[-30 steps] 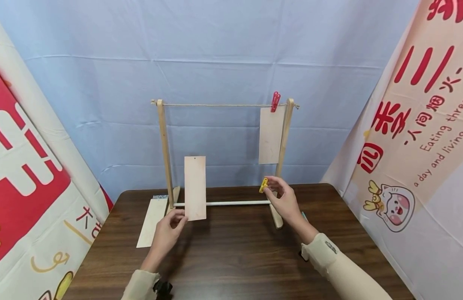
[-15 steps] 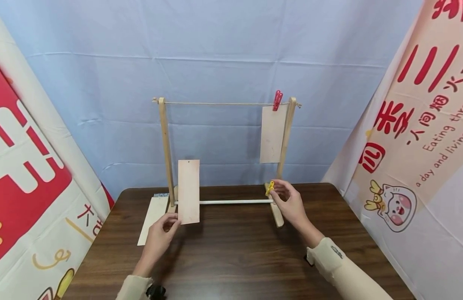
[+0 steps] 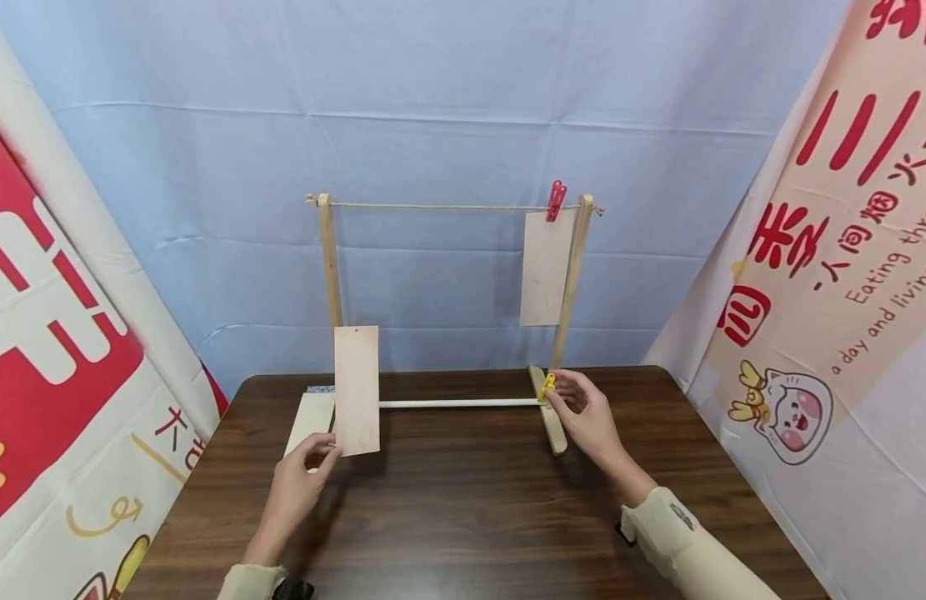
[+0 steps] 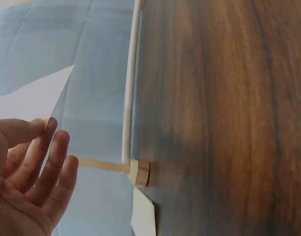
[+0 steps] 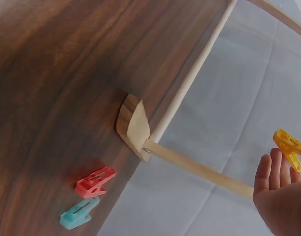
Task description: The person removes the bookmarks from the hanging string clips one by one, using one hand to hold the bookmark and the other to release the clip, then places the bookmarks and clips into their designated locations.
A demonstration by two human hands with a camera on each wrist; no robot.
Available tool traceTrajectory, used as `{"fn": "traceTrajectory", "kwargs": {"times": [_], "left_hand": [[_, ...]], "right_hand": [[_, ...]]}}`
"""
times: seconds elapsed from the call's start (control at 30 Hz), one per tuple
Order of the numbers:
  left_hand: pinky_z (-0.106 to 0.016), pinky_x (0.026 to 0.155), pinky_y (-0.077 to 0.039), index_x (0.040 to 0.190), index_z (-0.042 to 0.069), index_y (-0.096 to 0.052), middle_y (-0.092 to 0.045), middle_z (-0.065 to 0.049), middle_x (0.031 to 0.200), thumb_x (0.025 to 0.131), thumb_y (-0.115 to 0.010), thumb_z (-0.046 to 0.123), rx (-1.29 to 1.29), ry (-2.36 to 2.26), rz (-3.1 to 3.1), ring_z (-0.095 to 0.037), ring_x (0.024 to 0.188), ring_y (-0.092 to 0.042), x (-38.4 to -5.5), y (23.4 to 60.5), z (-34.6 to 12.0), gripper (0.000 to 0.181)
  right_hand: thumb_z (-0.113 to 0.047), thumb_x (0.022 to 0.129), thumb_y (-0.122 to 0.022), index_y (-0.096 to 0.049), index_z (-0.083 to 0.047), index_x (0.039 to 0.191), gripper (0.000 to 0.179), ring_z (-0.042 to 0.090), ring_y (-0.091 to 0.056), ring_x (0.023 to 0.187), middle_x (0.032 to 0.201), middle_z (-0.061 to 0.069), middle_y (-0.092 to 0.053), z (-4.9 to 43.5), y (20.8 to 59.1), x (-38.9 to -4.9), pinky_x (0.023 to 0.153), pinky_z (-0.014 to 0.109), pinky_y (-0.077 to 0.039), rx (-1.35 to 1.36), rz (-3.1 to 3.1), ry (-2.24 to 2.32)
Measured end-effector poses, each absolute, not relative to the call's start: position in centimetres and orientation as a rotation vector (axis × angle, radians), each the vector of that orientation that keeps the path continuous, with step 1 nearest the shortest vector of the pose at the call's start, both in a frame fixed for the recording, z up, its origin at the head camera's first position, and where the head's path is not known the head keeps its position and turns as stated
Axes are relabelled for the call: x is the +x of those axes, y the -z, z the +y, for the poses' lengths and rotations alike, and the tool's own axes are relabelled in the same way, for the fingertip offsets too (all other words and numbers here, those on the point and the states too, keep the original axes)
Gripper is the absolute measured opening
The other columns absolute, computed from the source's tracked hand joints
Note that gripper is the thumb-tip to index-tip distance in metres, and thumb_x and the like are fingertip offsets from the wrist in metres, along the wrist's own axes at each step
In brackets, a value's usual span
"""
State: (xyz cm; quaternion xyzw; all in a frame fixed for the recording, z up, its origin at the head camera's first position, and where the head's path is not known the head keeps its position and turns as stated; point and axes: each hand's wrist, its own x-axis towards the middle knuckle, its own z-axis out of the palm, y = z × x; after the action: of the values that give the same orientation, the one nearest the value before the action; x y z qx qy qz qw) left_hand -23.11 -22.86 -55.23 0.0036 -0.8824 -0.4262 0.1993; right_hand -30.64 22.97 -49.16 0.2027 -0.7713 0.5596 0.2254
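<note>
My left hand (image 3: 293,487) pinches a pale rectangular card (image 3: 357,387) by its lower left edge and holds it upright above the table. A small hole shows near the card's top. In the left wrist view, thumb and fingers grip the card's edge. At the right, my right hand (image 3: 593,423) pinches a yellow clothespin (image 5: 287,146) in front of the wooden rack's right foot (image 3: 554,429). Above the hands, a string (image 3: 432,206) runs between the rack's posts. A red clothespin (image 3: 556,202) holds another pale card (image 3: 543,275) on it, beside the right post.
Another pale card (image 3: 307,414) lies at the table's left, partly behind my left hand. A second red clothespin (image 5: 95,182) and a teal clothespin (image 5: 79,213) lie on the table (image 3: 463,517) by the right foot. A white rod (image 3: 458,403) joins the rack's feet.
My left hand has moved left and slightly down with the card, which now covers part of the left post. The right hand has shifted a little right and down with the yellow clothespin.
</note>
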Motion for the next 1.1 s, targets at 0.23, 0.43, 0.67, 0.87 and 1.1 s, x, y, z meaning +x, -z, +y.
{"fn": "traceTrajectory", "kwargs": {"times": [0.23, 0.43, 0.67, 0.87, 1.1], "left_hand": [[-0.045, 0.086, -0.061, 0.118, 0.01, -0.076, -0.081, -0.003, 0.098, 0.101, -0.078, 0.016, 0.063, 1.161, -2.505, -0.022, 0.093, -0.074, -22.6, 55.3, -24.0, 0.018], [-0.041, 0.083, -0.061, 0.119, 0.008, -0.077, -0.081, -0.003, 0.096, 0.1, -0.079, 0.014, 0.076, 1.121, -2.502, -0.014, 0.089, -0.072, -22.2, 55.4, -24.9, 0.02], [-0.032, 0.079, -0.06, 0.116, 0.007, -0.077, -0.08, 0.001, 0.09, 0.098, -0.081, 0.008, 0.05, 1.1, -2.445, -0.002, 0.082, -0.069, -21.5, 55.5, -25.9, 0.019], [-0.026, 0.075, -0.058, 0.114, 0.007, -0.077, -0.081, 0.0, 0.09, 0.097, -0.081, 0.009, 0.056, 1.096, -2.44, -0.002, 0.081, -0.07, -20.8, 55.6, -26.8, 0.018], [-0.011, 0.073, -0.049, 0.113, 0.007, -0.077, -0.08, -0.002, 0.091, 0.097, -0.081, 0.009, 0.083, 1.081, -2.44, -0.001, 0.083, -0.069, -20.0, 55.7, -28.0, 0.017]], "right_hand": [[0.01, 0.096, -0.074, -0.066, 0.011, 0.132, 0.036, 0.019, -0.07, 0.097, 0.111, 0.029, -0.071, 24.1, 50.9, -31.2, 0.085, 0.014, -0.053, 0.559, -2.118, -1.532], [0.009, 0.096, -0.074, -0.066, 0.012, 0.13, 0.035, 0.006, -0.067, 0.097, 0.11, 0.03, -0.071, 24.8, 51.4, -31.1, 0.084, 0.013, -0.053, 0.524, -2.112, -1.548], [0.011, 0.093, -0.077, -0.068, 0.01, 0.129, 0.037, 0.006, -0.068, 0.094, 0.108, 0.03, -0.072, 25.6, 52.0, -30.9, 0.08, 0.012, -0.052, 0.482, -2.109, -1.513], [0.009, 0.096, -0.075, -0.067, 0.01, 0.13, 0.036, 0.006, -0.067, 0.094, 0.107, 0.028, -0.072, 26.5, 52.6, -30.5, 0.08, 0.012, -0.052, 0.48, -2.149, -1.49], [0.01, 0.096, -0.074, -0.066, 0.012, 0.13, 0.035, 0.002, -0.066, 0.093, 0.106, 0.03, -0.071, 27.4, 52.6, -29.9, 0.081, 0.014, -0.053, 0.465, -2.13, -1.523]]}}
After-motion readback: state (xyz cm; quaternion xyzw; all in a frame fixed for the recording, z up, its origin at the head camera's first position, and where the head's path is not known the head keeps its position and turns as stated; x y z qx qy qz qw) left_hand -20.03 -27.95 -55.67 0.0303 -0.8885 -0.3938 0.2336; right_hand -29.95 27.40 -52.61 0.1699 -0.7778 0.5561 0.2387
